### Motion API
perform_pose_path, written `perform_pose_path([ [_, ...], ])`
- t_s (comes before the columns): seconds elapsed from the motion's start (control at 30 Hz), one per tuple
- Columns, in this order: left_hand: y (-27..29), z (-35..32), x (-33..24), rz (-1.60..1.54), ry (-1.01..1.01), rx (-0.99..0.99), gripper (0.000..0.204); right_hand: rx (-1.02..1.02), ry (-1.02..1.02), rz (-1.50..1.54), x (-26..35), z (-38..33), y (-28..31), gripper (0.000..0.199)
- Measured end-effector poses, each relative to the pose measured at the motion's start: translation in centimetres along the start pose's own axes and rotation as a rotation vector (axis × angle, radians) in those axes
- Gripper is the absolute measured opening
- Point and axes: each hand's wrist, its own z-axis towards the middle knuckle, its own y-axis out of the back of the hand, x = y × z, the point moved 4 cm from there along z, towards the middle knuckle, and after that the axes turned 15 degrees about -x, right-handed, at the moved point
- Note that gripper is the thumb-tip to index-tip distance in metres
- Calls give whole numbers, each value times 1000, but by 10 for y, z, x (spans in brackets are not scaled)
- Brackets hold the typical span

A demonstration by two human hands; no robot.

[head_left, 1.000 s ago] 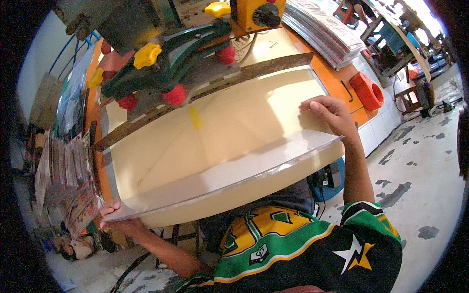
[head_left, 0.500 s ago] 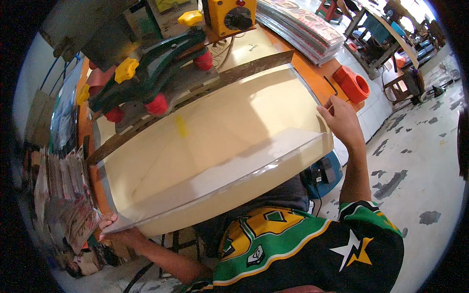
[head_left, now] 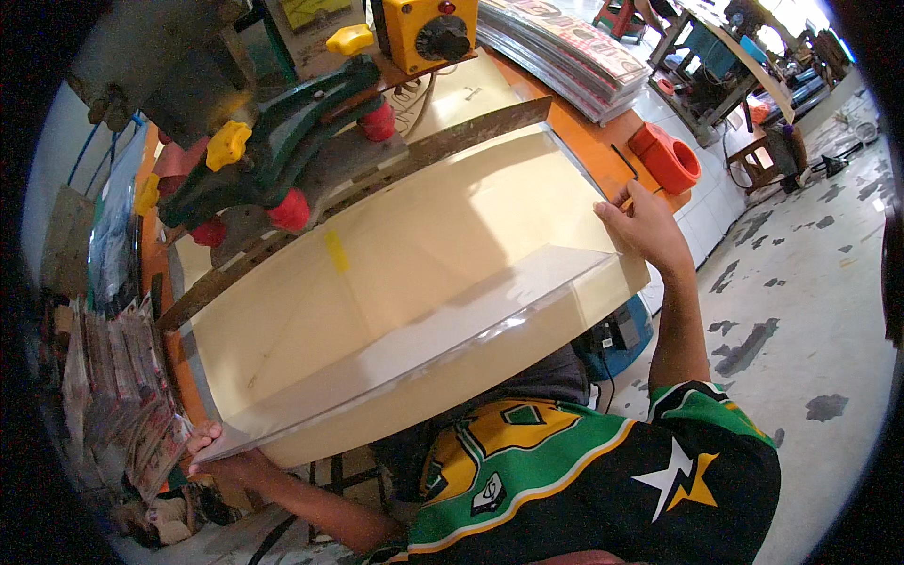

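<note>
Far left: plastic-wrapped pile (head_left: 111,240), upright; below it, a bundle of printed sheets (head_left: 108,377), edges fanned.
Left hand (head_left: 228,464): fingers clamped on the left corner of the clear plastic sheet, at the near left of the table.
Green metal bracket (head_left: 330,87): part of a bench machine, fitted with yellow lobed knobs (head_left: 228,146) on top and red rounded knobs (head_left: 289,213) beneath.
Rust-brown metal bar (head_left: 480,130): set aslant across the table, in front of the bracket.
Yellow strip (head_left: 336,251): short, lying on the cream work surface (head_left: 424,221).
Clear plastic sheet (head_left: 414,344): one, lying along the near edge of the cream surface, its border catching the light.
Yellow control box (head_left: 428,36): black dial, red lamp; behind the bar.
Stack of printed sheets (head_left: 565,61): on the orange tabletop (head_left: 589,155), far right.
Black hex key (head_left: 625,160): beside the red tape dispenser (head_left: 664,158).
Right hand (head_left: 643,226): fingers curled, thumb near the index finger, at the cream surface's right edge, just above the sheet's right corner; whether it grips anything, cannot be told.
</note>
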Motion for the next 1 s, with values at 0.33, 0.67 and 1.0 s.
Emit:
perform_pose_path([
  [0.33, 5, 6, 2, -132, 90, 120, 62, 158, -52, 232, -15, 36, -16, 35],
  [0.67, 20, 14, 10, -129, 87, 101, 60, -59, 505, 221, 1, 135, -61, 27],
  [1.0, 15, 12, 5, -10, -10, 191, 60, 343, 215, 642, 32, 184, -98, 38],
])
